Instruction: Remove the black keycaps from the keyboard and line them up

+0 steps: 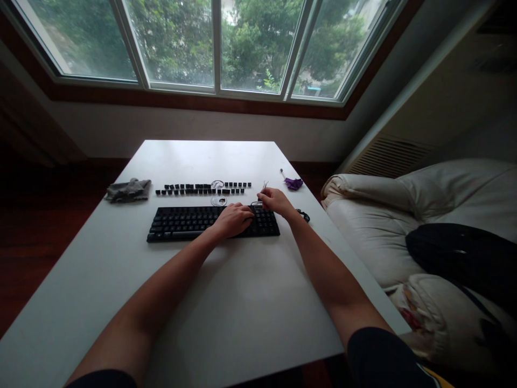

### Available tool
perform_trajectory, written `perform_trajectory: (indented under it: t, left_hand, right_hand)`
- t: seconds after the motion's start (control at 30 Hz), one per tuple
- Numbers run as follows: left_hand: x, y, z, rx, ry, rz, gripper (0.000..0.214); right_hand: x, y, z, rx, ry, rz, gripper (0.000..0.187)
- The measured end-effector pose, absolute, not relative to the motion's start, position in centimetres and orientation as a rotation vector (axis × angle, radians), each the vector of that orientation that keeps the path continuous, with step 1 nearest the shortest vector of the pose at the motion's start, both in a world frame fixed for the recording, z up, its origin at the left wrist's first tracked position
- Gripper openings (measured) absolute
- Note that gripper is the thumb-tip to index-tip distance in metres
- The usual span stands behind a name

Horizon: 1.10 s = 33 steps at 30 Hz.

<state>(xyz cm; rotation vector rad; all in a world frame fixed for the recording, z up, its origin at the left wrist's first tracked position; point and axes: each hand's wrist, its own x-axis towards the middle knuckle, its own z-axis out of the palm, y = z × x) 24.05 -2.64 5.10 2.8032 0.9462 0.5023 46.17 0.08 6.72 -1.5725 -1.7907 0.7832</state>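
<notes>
The black rectangular full-size keyboard (189, 222) lay crosswise on the white smooth-topped table (242, 285), inset from all four table edges. A broad strip of white surface separated its near long edge from the table's near edge. The bare left hand (235, 219) rested palm down over the right part of the keyboard, fingers bent; whether it gripped anything could not be told. The bare right hand (278, 201) was closed, with a thin light-coloured wire tool (265, 185) pinched between thumb and fingers, above the keyboard's far edge near its right end.

Two rows of small black blocky keycaps (237, 185) ran beyond the keyboard, roughly parallel to its far edge. A clear round dish (212, 201) stood between the nearer row and the keyboard, limiting the gap there. Further white surface extended from the farther row to the table's far edge.

At the left edge lay a crumpled grey cloth (129, 190), apart from the keyboard. Close to the right edge lay a purple crumpled item (293, 184). A looped black cable (306, 215) lay between the keyboard's right end and the table's right edge. A cream padded sofa (363, 215) bordered the right side of the table.
</notes>
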Motion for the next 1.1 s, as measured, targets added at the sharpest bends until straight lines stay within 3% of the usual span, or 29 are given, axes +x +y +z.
perform_trajectory:
  t: [0.6, 1.1]
  left_hand:
    - [24.1, -2.6, 4.7, 2.803, 0.941, 0.514, 0.03]
    - [24.4, -2.9, 4.0, 2.802, 0.968, 0.608, 0.025]
  right_hand:
    - [46.1, -1.7, 8.5, -1.391, -2.19, 0.572, 0.03]
    - [47.7, -0.2, 5.3, -1.221, -1.879, 0.852, 0.042]
